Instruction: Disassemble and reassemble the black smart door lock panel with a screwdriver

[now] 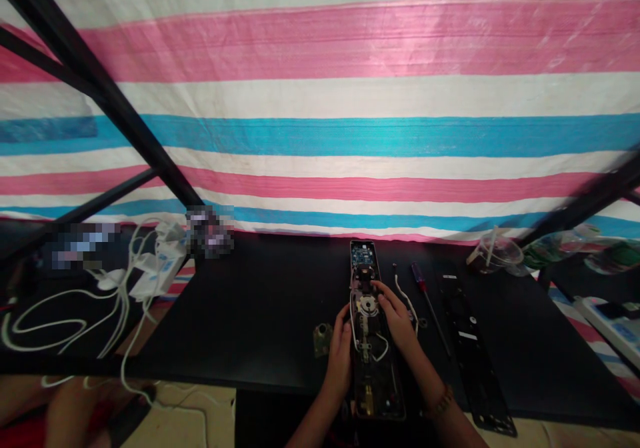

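A long narrow black electronic door lock [364, 335] lies opened lengthwise before me, its inside facing up. At its far end shows a blue circuit board [362, 255], with a small black module [365, 273] just below it. A round metal part [369, 305] sits mid-length, and white wires run along the inside. My left hand [341, 349] grips the lock's left edge, fingers along its side. My right hand [395, 315] holds the right edge, its fingertips bent over the inside near the black module. What the fingertips press on is too small to tell.
A small greenish part [323, 339] lies left of my left hand. To the right are a white cable [406, 295], a screwdriver [429, 305] and a long black cover plate [473, 348]. A plastic cup [495, 253] stands back right; a power strip [159, 268] with cables lies left.
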{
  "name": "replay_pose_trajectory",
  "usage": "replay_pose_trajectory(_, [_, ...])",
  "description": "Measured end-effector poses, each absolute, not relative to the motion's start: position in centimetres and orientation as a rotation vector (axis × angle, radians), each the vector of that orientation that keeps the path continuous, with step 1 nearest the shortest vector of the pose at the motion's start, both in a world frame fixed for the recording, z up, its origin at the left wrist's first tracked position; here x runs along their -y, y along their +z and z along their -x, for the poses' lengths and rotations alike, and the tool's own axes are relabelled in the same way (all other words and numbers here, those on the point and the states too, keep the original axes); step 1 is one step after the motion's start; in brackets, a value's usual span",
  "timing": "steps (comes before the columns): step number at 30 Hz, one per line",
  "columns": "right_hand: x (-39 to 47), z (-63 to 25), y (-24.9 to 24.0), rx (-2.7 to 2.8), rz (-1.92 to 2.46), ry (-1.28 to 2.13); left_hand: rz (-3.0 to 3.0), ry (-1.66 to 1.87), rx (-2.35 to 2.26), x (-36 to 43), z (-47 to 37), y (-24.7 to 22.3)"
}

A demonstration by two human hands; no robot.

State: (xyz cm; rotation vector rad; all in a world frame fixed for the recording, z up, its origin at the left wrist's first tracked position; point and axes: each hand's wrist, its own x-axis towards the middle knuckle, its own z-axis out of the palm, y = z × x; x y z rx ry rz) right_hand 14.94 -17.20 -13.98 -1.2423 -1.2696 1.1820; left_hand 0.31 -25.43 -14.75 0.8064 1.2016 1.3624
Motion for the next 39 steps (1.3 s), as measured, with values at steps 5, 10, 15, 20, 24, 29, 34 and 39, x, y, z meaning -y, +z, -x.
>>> replay_pose_trajectory(5, [16.8,-14.6,-13.3,1.213,1.245,1.215,-0.85,1.372,-1.227,25.5,-0.3,-14.5])
replay_pose_trajectory(10, [16.9,-14.7,-13.4,1.216,1.243,1.219,-0.865,1.348,-1.234,25.6,-0.3,-13.9])
replay_pose_trajectory(15, [17.6,-15.3,-14.1,1.299,1.206,1.195,-0.836,1.354,-1.223,25.4,-0.3,-14.2])
replay_pose_trajectory(20, [18.9,-15.6,-14.7,1.394,1.15,1.197,-0.809,1.36,-1.223,25.3,-0.4,-14.4])
replay_pose_trajectory(24, [19.8,-15.7,-15.1,1.444,1.135,1.184,-0.813,1.351,-1.222,25.4,-0.5,-14.1])
replay_pose_trajectory(29, [20.7,-16.0,-15.4,1.503,1.133,1.157,-0.85,1.335,-1.271,25.6,-0.6,-14.3])
replay_pose_trajectory(34, [21.3,-15.8,-15.4,1.511,1.162,1.103,-0.864,1.331,-1.31,25.6,-0.7,-14.6])
replay_pose_trajectory(39, [20.9,-15.5,-15.0,1.486,1.191,1.091,-0.864,1.341,-1.288,25.6,-0.7,-14.4])
